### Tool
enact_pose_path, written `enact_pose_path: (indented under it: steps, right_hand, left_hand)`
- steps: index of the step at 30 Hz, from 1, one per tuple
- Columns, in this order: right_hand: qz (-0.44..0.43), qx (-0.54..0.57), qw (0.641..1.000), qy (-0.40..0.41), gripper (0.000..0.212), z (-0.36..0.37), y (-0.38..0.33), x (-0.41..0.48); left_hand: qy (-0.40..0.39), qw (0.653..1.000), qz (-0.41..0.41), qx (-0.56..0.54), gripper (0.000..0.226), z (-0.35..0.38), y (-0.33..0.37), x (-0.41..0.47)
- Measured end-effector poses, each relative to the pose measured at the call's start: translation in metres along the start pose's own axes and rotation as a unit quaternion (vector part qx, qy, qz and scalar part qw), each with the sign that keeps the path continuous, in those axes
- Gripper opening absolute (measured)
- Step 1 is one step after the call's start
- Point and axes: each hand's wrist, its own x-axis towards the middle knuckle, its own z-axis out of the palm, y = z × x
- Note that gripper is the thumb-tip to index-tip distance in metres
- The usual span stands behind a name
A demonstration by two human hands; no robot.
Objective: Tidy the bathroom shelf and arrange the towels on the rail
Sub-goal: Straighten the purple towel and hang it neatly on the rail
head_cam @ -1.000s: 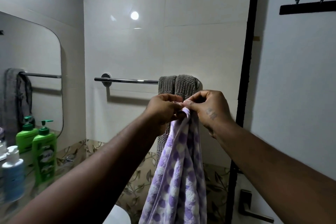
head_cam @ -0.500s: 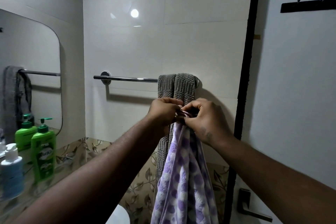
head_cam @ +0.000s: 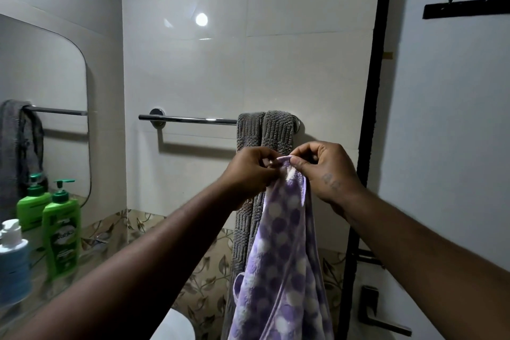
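Observation:
A purple towel with white dots [head_cam: 281, 262] hangs straight down from both my hands, bunched at its top edge. My left hand [head_cam: 252, 170] pinches that top edge from the left, and my right hand [head_cam: 325, 171] pinches it from the right. Both hands are held just below and in front of the chrome towel rail [head_cam: 190, 119] on the tiled wall. A grey ribbed towel [head_cam: 266, 132] is draped over the rail's right end, partly hidden behind my hands and the purple towel. The rail's left part is bare.
On the shelf at the left stand a green pump bottle [head_cam: 62, 232] and a blue-and-white bottle [head_cam: 12, 259], below a mirror [head_cam: 41, 85]. A black door frame [head_cam: 372, 91], a door handle [head_cam: 378, 312] and a hook rack [head_cam: 466, 7] are on the right. A white fixture [head_cam: 174, 328] shows below.
My hands worked along the purple towel's top edge and now pinch it slightly apart, with a bit of the edge showing between them. The view shifted a little.

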Motion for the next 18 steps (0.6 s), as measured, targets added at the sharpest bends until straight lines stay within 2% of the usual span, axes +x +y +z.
enact_pose_path:
  steps: [2,4,6,8,12,15,18]
  right_hand:
    - [0.045,0.079,0.996,-0.021,0.005,-0.003,-0.004,0.001]
    - [0.129,0.166,0.975,-0.074,0.005,-0.007,-0.007,0.002]
    - [0.207,0.239,0.941,-0.124,0.005,-0.012,-0.009,0.004]
    - [0.249,0.277,0.917,-0.144,0.009,-0.015,-0.008,0.005]
    - [0.282,0.33,0.884,-0.172,0.04,-0.014,-0.003,0.003]
    - [0.29,0.346,0.872,-0.188,0.034,-0.012,0.0,0.0]
    - [0.292,0.35,0.874,-0.166,0.028,-0.007,0.002,-0.002]
  left_hand:
    - [0.076,0.995,0.034,0.048,0.017,-0.003,-0.006,0.004]
    - [0.109,0.99,0.062,0.062,0.014,-0.003,-0.011,0.004]
    - [0.087,0.993,0.068,0.036,0.013,-0.001,-0.012,0.003]
    - [0.049,0.997,0.055,-0.008,0.011,-0.001,-0.01,0.0]
    - [-0.013,0.995,0.031,-0.097,0.011,-0.001,-0.004,-0.005]
    - [-0.013,0.992,0.025,-0.124,0.012,0.003,-0.003,-0.007]
    - [0.011,0.99,0.021,-0.14,0.012,0.011,-0.006,-0.008]
